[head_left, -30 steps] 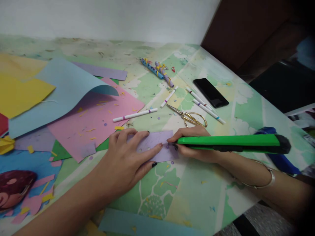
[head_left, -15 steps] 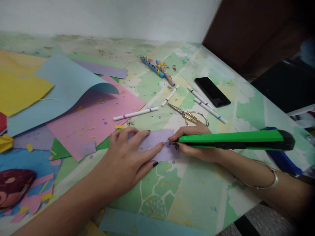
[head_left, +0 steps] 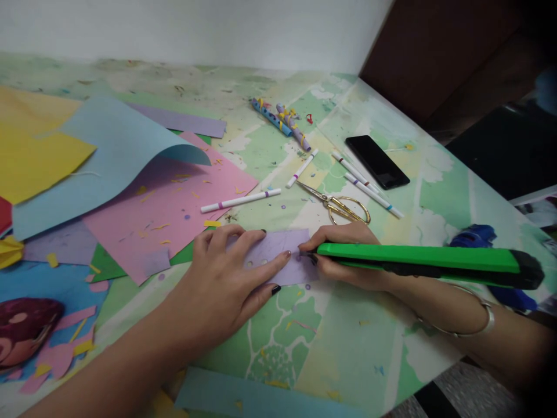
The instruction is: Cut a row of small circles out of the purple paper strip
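Note:
A small purple paper [head_left: 300,273] with a few small holes lies on the patterned table. My left hand [head_left: 232,273] rests on it, palm down with fingers spread, pressing it flat. My right hand [head_left: 348,258] is closed around a green and black utility knife [head_left: 426,261]. The knife's tip touches the right part of the paper, near my left index finger, and its long body reaches out to the right over my forearm. Gold-handled scissors [head_left: 335,203] lie just beyond my right hand.
White markers [head_left: 241,201] and a black phone [head_left: 377,162] lie beyond my hands, with two decorated paper rolls [head_left: 272,118] farther back. Coloured sheets [head_left: 174,197] and scraps cover the left side. A blue object [head_left: 473,237] sits at right.
The back end of the green knife has swung lower and farther right in my right hand. My left hand and the purple paper have hardly moved.

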Demonstrator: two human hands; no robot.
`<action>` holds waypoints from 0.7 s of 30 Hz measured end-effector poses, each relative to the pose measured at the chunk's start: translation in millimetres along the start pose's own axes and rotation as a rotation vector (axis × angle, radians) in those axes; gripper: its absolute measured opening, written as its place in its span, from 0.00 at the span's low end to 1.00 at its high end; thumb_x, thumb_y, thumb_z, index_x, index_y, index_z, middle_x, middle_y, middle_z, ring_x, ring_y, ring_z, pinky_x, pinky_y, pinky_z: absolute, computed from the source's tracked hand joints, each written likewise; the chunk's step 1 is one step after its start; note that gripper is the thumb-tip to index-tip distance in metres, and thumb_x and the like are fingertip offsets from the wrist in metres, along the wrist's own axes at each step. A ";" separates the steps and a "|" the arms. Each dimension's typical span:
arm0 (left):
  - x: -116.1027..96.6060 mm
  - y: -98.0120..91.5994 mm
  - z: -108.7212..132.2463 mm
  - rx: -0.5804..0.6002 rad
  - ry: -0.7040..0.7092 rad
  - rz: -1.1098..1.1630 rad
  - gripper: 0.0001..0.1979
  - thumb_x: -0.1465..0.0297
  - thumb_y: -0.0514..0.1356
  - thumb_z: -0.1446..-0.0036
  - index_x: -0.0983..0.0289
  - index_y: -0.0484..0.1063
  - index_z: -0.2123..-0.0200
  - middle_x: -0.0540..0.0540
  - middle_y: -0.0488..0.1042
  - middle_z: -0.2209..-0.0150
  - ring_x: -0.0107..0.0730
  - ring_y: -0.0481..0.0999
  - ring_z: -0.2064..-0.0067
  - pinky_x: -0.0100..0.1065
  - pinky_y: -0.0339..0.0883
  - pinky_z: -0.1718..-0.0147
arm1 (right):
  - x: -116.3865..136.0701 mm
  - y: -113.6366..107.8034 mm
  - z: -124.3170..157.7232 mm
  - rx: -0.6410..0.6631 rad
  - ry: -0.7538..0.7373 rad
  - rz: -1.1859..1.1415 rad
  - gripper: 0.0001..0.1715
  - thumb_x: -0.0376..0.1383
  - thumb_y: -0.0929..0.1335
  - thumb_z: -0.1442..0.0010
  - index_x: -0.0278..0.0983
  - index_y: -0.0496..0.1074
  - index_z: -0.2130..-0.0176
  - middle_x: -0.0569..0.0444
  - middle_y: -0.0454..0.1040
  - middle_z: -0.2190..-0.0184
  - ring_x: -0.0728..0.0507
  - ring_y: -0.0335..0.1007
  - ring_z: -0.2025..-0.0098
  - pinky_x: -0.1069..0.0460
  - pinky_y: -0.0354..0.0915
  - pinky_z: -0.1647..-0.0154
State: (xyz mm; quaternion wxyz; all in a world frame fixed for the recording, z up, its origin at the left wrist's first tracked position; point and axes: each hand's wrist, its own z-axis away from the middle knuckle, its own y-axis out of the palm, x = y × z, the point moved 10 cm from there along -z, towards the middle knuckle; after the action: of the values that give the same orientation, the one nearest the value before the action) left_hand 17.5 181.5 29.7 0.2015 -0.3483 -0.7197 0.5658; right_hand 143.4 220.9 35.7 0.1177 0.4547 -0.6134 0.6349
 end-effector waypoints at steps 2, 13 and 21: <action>-0.9 -0.6 0.0 -0.009 0.012 -0.007 0.19 0.64 0.53 0.38 0.48 0.68 0.45 0.62 0.64 0.48 0.59 0.61 0.50 0.57 0.56 0.58 | 0.2 0.3 0.0 0.001 -0.007 0.001 0.15 0.28 0.64 0.54 0.35 0.78 0.69 0.53 0.79 0.75 0.49 0.73 0.75 0.57 0.64 0.74; 0.3 -0.2 -0.3 -0.011 0.004 -0.003 0.19 0.64 0.54 0.39 0.48 0.68 0.45 0.62 0.64 0.48 0.58 0.61 0.50 0.58 0.57 0.57 | -1.0 -0.4 -0.5 -0.010 -0.011 0.009 0.12 0.29 0.65 0.53 0.35 0.77 0.70 0.53 0.80 0.74 0.50 0.73 0.75 0.57 0.65 0.73; -9.7 -3.0 -0.7 0.032 -0.045 -0.096 0.19 0.63 0.52 0.39 0.50 0.67 0.45 0.64 0.66 0.49 0.61 0.63 0.53 0.57 0.60 0.63 | 2.0 -2.6 -4.6 0.022 -0.026 0.025 0.14 0.29 0.64 0.53 0.34 0.78 0.69 0.54 0.80 0.74 0.50 0.74 0.74 0.58 0.65 0.73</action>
State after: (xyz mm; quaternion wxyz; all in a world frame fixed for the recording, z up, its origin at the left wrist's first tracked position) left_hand 23.7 174.5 33.8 0.2177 -0.2975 -0.7306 0.5747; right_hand 142.1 224.7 39.7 0.0967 0.4565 -0.6135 0.6371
